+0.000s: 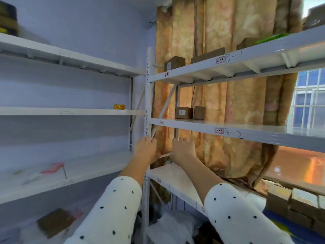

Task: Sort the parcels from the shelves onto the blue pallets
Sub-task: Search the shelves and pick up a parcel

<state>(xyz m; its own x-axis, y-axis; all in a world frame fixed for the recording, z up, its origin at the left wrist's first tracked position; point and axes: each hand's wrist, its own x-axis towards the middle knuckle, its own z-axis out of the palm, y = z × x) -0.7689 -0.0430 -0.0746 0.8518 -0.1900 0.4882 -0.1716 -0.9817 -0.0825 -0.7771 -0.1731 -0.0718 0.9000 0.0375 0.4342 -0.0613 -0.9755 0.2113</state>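
Parcels sat on the right-hand shelf unit: two small brown boxes (183, 113) side by side on the middle shelf (246, 129), more brown boxes (175, 63) on the shelf above. Both hands were raised below that middle shelf, backs to the camera, fingers bent forward. The left hand (146, 149) was by the white upright post (148, 95); whether it gripped the thin diagonal brace I could not tell. The right hand (184, 148), just beside it, held nothing visible, in front of the patterned curtain (237, 103). Both forearms stretched forward and upward out of white dotted sleeves (112, 213).
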